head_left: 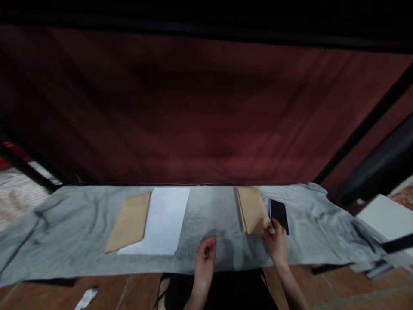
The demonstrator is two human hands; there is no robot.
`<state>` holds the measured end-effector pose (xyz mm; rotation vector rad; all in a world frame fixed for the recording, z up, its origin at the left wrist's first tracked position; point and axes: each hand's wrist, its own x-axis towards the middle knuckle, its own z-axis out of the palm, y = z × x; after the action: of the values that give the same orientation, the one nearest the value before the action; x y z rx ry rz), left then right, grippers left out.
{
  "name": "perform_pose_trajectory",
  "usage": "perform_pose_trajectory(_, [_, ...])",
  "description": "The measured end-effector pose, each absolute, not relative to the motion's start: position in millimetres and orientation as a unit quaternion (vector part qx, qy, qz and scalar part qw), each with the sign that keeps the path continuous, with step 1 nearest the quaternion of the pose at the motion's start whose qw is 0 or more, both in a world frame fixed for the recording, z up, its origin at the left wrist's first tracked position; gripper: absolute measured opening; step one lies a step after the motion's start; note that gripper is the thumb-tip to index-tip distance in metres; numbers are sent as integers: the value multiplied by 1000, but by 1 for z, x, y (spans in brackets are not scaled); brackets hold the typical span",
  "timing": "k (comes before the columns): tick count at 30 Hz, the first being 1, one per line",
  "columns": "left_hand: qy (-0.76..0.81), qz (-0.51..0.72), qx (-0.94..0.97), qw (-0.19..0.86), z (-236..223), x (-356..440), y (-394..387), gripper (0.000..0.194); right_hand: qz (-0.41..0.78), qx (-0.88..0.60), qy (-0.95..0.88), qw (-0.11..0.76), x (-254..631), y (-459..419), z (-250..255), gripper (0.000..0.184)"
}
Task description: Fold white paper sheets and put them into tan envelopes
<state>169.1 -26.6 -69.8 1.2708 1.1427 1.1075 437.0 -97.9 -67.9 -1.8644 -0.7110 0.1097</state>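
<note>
My right hand [276, 242] reaches to the near corner of a stack of brown envelopes [252, 209] and its fingers touch that edge; whether it grips it I cannot tell. A dark phone [278, 214] lies just right of the stack, beside my fingertips. Over the bare grey cloth [209, 215] hovers my left hand [205, 254], fingers loosely curled and holding nothing. Further left lie a white sheet of paper [161, 221] and a single brown envelope [130, 221], which overlaps the sheet's left edge.
The grey cloth covers a low surface in front of a dark red curtain [193, 112]. Dark metal bars [364, 125] slant at the right. A white board [385, 217] sits at the far right. Wooden floor [112, 292] and a scrap of white paper [85, 298] lie near me.
</note>
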Motion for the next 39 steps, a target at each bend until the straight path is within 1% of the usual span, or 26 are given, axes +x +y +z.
perform_pose_trajectory(3, [499,448,656,347,-65,153,-15,38,-16,-787,-367,495,429,-99,-64,51])
perform_pose_trajectory(5, [544,404,708,201,-59,135,-5,45,-8,-773,-413,481,417,-99,-62,48])
perform_pose_trajectory(7, [608,344,711,74,-55,114,3,53,16,-757,-457,467,401,-97,-64,43])
perform_pose_trajectory(9, [672,272,689,-10,-53,93,8,60,30,-743,-498,446,383,-95,-71,39])
perform_pose_trajectory(12, [713,160,681,-54,-52,69,10,64,22,-717,-556,420,359,-91,-89,37])
perform_pose_trajectory(14, [705,108,698,-59,-50,60,8,58,1,-706,-584,401,348,-90,-102,35])
perform_pose_trajectory(17, [690,81,717,-58,-43,57,5,45,-37,-701,-612,363,342,-90,-115,34])
perform_pose_trajectory(21, [687,102,719,-26,-34,55,7,37,-50,-695,-632,339,343,-93,-116,35])
perform_pose_trajectory(25, [679,142,719,41,-28,45,10,33,-53,-693,-637,332,343,-95,-110,35])
perform_pose_trajectory(30, [724,173,658,113,-20,29,10,30,-58,-692,-641,326,341,-96,-109,35])
perform_pose_trajectory(33, [731,222,623,171,-17,21,14,27,-54,-691,-644,324,341,-96,-110,36])
perform_pose_trajectory(39, [703,400,499,312,-16,10,30,24,-53,-693,-640,328,342,-95,-112,36])
